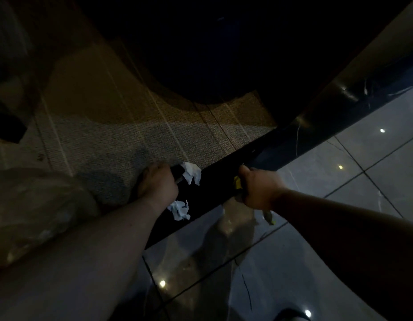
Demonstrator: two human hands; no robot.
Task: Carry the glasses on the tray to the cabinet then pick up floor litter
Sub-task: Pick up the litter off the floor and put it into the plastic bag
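Observation:
The scene is dark and I look down at the floor. My left hand (158, 184) is curled around a small dark item and the edge of a crumpled white paper (192, 173). A second crumpled white paper (179, 210) lies just below that hand on a flat black strip (212, 193). My right hand (258, 189) is closed on a yellow wrapper (237, 183), and a scrap of it hangs beneath the fist (269, 217). No glasses, tray or cabinet are in view.
Patterned carpet (136, 140) covers the upper left. Glossy grey floor tiles (353, 163) with light reflections fill the right and bottom. A dark glossy border (335, 112) runs diagonally between them. A large dark rounded shape (212, 54) looms at the top.

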